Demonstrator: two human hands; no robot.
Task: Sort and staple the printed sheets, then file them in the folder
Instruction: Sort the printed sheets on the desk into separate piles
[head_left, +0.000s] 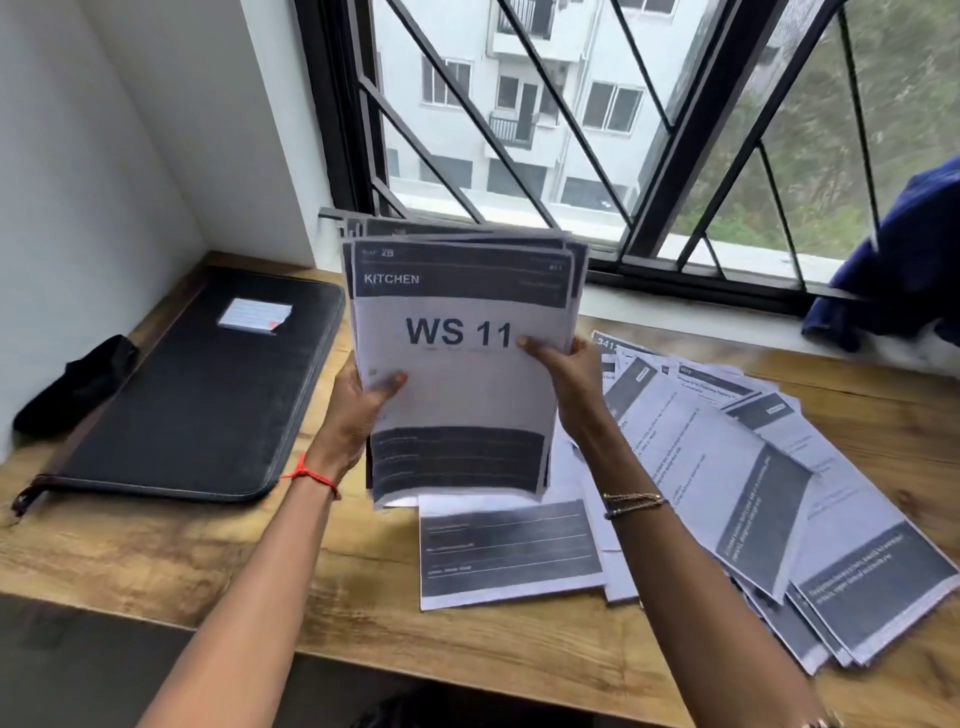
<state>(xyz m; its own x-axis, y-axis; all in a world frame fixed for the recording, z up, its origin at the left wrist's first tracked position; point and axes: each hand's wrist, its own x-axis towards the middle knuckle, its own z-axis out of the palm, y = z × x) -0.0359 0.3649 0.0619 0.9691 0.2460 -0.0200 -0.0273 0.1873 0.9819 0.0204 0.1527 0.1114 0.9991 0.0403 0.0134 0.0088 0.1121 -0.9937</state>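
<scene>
Flanking sheets: left grip, right grip.

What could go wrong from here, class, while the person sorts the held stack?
1. The stack, held up by the left hand and right hand, has uneven edges; sheets may slip out onto the loose sheets below and mix sorted with unsorted.
2. The loose sheets fan out close to the desk's front edge and might slide off.
3. The folder lies shut; with both hands busy, filing means putting the stack down first.
</scene>
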